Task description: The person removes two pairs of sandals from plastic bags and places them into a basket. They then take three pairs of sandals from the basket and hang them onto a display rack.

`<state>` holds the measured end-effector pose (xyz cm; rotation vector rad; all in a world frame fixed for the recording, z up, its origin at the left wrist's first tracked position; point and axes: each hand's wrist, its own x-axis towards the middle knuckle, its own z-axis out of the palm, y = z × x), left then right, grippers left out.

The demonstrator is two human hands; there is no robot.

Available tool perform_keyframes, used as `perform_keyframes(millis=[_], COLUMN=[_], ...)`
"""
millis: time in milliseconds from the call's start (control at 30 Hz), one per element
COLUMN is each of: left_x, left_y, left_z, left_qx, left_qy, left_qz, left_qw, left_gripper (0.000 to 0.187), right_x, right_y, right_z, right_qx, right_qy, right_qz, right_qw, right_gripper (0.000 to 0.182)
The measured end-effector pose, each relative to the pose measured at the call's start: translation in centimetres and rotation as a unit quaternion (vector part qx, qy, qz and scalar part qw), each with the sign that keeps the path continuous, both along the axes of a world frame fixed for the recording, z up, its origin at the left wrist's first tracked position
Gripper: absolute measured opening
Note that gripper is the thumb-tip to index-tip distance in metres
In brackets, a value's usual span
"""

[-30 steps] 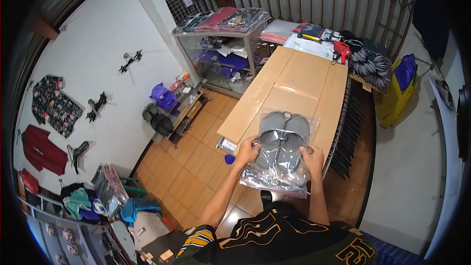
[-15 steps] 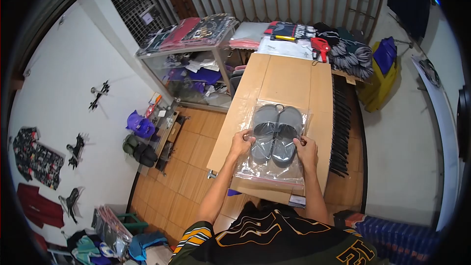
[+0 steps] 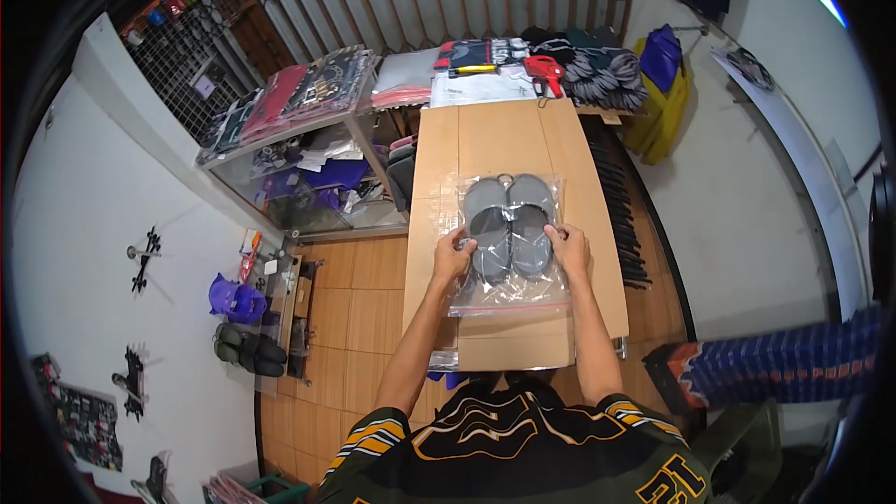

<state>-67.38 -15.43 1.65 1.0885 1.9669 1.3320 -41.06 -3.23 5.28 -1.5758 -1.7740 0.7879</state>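
Note:
A pair of grey slide sandals [image 3: 510,229] lies side by side inside a clear plastic bag [image 3: 509,299] with a reddish strip along its near edge. The bag rests on a cardboard-covered table [image 3: 523,145]. My left hand [image 3: 455,257] pinches the bag's left side, its thumb close to the left sandal. On the opposite side my right hand [image 3: 569,250] grips the bag's right edge beside the other sandal.
At the table's far end lie a red tape dispenser [image 3: 544,76], a folded printed garment [image 3: 474,54] and a stack of grey cloth [image 3: 602,79]. A glass display case [image 3: 308,173] stands left. Black hangers [image 3: 621,210] line the right edge.
The view has swung to the right, so the surroundings appear shifted left. The bag sits a little farther up the table and straighter, with both hands still at its sides.

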Motion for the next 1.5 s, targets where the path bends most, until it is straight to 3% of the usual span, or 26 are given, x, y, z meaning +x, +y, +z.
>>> perform_keyframes(millis=[167, 267, 300, 433, 533, 667, 767, 867, 1100, 1500], left_x=[1.3, 2.4, 2.9, 3.5, 3.7, 5.1, 7.0, 9.4, 15.9, 18.5], left_y=[-2.8, -6.5, -7.8, -13.3, -15.6, -16.5, -16.1, -15.0, -10.1, -8.0], left_z=[-0.3, 0.5, 0.2, 2.2, 1.9, 4.2, 5.4, 5.7, 3.4, 3.0], left_qx=[0.080, 0.085, 0.103, 0.047, 0.051, 0.051, 0.139, 0.161, 0.184, 0.178], left_qy=[0.121, 0.084, 0.019, 0.051, 0.036, 0.048, 0.311, 0.230, 0.171, 0.077], left_qz=[-0.025, -0.037, -0.026, -0.032, -0.025, -0.017, 0.005, -0.106, -0.292, -0.281], left_qw=[0.989, 0.992, 0.994, 0.997, 0.998, 0.997, 0.940, 0.954, 0.923, 0.940], left_gripper=[0.065, 0.071, 0.074, 0.069, 0.068, 0.061, 0.057, 0.051, 0.038, 0.030], right_x=[1.6, 3.8, 4.8, 8.2, 9.0, 8.3, 7.4, 6.7, 6.8, 6.0], right_y=[-1.5, -5.3, -7.2, -13.0, -16.8, -18.2, -19.1, -19.8, -19.7, -20.1], right_z=[-1.5, -2.6, -2.4, -5.2, -2.5, -2.4, -2.0, -1.2, -2.7, -3.3], right_qx=[-0.013, -0.018, -0.021, 0.030, -0.144, -0.147, -0.179, -0.207, -0.196, -0.144], right_qy=[0.073, 0.138, 0.155, 0.124, 0.242, 0.340, 0.417, 0.442, 0.479, 0.454], right_qz=[0.006, -0.017, -0.024, -0.031, -0.091, -0.131, -0.139, -0.141, -0.135, -0.140], right_qw=[0.997, 0.990, 0.987, 0.991, 0.955, 0.919, 0.880, 0.861, 0.845, 0.868], right_gripper=[0.042, 0.042, 0.042, 0.028, 0.021, 0.023, 0.025, 0.023, 0.017, 0.012])
